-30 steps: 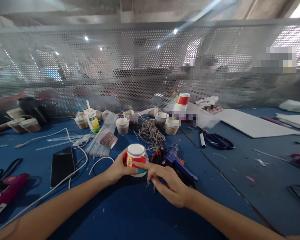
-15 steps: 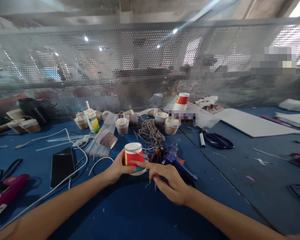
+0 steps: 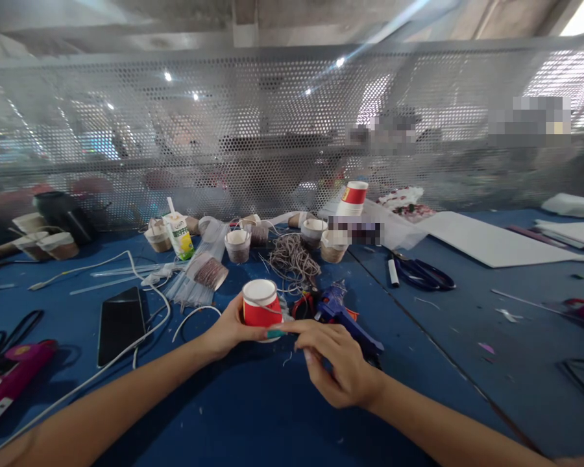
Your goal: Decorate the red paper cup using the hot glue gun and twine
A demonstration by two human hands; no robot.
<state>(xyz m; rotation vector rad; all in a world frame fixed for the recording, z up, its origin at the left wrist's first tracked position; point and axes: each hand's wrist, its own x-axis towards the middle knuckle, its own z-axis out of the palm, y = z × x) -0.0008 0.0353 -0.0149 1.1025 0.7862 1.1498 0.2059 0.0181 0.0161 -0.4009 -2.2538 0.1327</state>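
A red and white paper cup (image 3: pixel 261 314) stands upright in my left hand (image 3: pixel 231 331), whose fingers wrap its left side while the thumb, with a teal nail, lies across its lower front. A thin grey-brown cord (image 3: pixel 267 307) slants across the upper part of the cup. My right hand (image 3: pixel 338 360) is at the cup's lower right, index finger stretched toward the left thumbnail and other fingers loosely curled. Nothing shows between its fingers. A blue glue gun (image 3: pixel 348 318) lies just beyond the right hand. Behind the cup sits a tangled heap of cord (image 3: pixel 294 259).
Several cord-wrapped cups, one a white-rimmed cup (image 3: pixel 237 246), stand along the back near a drink carton (image 3: pixel 179 237). A phone (image 3: pixel 121 327) and white cable (image 3: pixel 148 331) lie left. Scissors (image 3: pixel 425 274) and a white board (image 3: pixel 496 240) are right. A perforated metal screen (image 3: pixel 272 143) rises behind.
My right index finger has slid down and right from the cup's red front to beside the left thumb. The cord now shows more clearly across the cup, which has barely moved.
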